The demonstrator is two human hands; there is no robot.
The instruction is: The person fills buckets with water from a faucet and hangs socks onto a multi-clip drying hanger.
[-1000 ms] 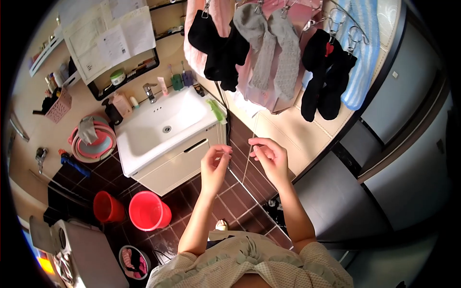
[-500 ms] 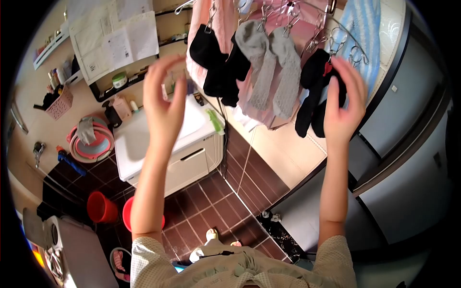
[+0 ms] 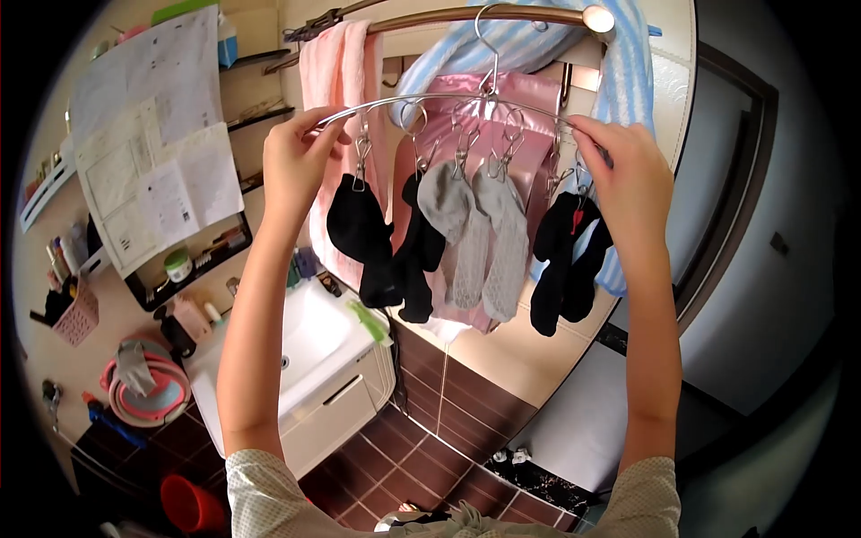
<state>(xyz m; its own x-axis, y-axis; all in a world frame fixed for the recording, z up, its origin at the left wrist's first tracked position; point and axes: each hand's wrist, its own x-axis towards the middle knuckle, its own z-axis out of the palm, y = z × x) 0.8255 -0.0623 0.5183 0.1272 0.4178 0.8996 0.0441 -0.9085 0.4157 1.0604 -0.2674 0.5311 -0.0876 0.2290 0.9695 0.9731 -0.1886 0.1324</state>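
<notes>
A curved metal sock hanger (image 3: 439, 95) hangs by its hook in front of a wall rail. My left hand (image 3: 300, 152) pinches its left end, and the fingers of my right hand (image 3: 628, 170) are closed on its right end. Clips along the wire carry black socks (image 3: 357, 229) on the left, a pair of grey socks (image 3: 502, 247) in the middle and more black socks (image 3: 552, 264) with a red mark on the right. Behind them is a pink satin cloth (image 3: 516, 97).
A pink towel (image 3: 334, 76) and a blue-striped towel (image 3: 625, 67) hang from the metal rail (image 3: 430, 16). Below left stands a white washbasin (image 3: 309, 327) with a green item on its edge. A red bucket (image 3: 192, 504) is on the floor. Papers (image 3: 148, 143) cover the mirror.
Both hands were open and apart from the hanger; now each has closed on one end of it. The view has tilted upward, so the hook and rail show.
</notes>
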